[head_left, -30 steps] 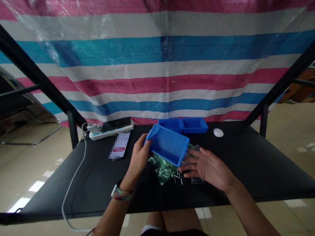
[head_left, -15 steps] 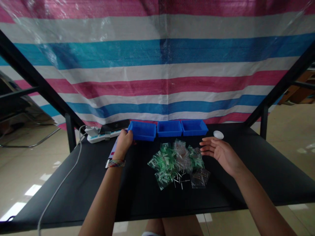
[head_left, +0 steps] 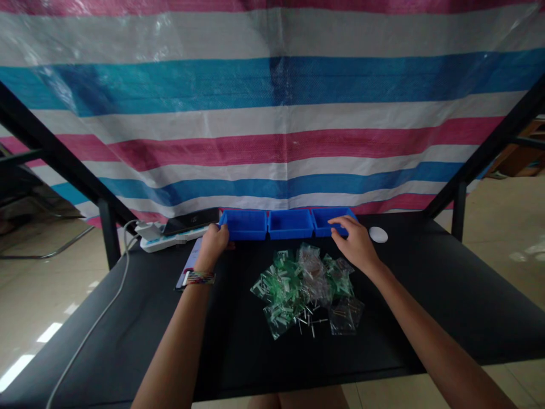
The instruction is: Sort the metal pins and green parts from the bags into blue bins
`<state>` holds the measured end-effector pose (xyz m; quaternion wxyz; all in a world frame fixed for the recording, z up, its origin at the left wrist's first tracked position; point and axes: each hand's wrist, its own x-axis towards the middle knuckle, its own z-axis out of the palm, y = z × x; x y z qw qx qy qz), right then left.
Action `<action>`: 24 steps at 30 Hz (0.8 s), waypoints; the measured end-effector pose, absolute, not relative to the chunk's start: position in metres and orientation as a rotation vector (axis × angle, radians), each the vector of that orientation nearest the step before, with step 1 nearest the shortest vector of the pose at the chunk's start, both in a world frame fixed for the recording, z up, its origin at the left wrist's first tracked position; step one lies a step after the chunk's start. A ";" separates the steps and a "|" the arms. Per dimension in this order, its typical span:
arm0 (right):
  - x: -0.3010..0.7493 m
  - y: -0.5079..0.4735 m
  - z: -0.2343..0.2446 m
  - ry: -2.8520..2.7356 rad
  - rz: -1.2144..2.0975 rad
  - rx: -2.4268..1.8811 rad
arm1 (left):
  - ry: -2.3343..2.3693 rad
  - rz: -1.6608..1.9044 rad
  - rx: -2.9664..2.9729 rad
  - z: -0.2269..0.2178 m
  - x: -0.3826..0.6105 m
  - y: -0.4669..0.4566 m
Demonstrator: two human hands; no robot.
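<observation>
Three blue plastic bins stand in a row at the back of the black table: the left bin (head_left: 246, 232), the middle bin (head_left: 290, 230) and the right bin (head_left: 326, 227). My left hand (head_left: 214, 243) is closed on the left end of the left bin. My right hand (head_left: 354, 243), thumb and fingers apart, is at the front right of the right bin and hides part of it; contact is unclear. Between my forearms lies a pile of small clear bags with green plastic pieces (head_left: 279, 287). Loose metal pins (head_left: 313, 325) and a bag of brass-coloured screws (head_left: 344, 315) are at its front.
A white power strip (head_left: 159, 243) with a plug and grey cable (head_left: 91, 318) sits at the left, beside a dark phone-like device (head_left: 191, 221). Another phone (head_left: 187, 264) lies under my left wrist. A white round object (head_left: 378, 234) rests right of the bins. A striped tarp (head_left: 281, 136) hangs behind.
My right hand has moved left and away from me, from beside the white round object to the right bin. My left hand stays at the left bin. The view has shifted slightly.
</observation>
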<state>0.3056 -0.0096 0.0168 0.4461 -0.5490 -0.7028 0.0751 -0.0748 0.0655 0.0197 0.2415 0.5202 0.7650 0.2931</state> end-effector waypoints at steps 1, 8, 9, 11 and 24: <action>0.304 -0.003 0.014 -1.807 0.131 -1.352 | 2.089 0.784 1.415 0.019 -0.075 0.065; 0.291 0.014 -0.009 -2.112 0.019 -1.326 | 2.329 0.580 1.706 0.018 -0.072 0.062; 0.291 0.014 -0.012 -2.124 -0.011 -1.338 | 2.352 0.569 1.730 0.018 -0.071 0.061; 0.291 0.013 -0.015 -2.137 -0.046 -1.346 | 2.382 0.579 1.749 0.019 -0.068 0.058; 0.292 0.013 -0.021 -2.172 -0.114 -1.360 | 2.362 0.607 1.770 0.026 -0.062 0.050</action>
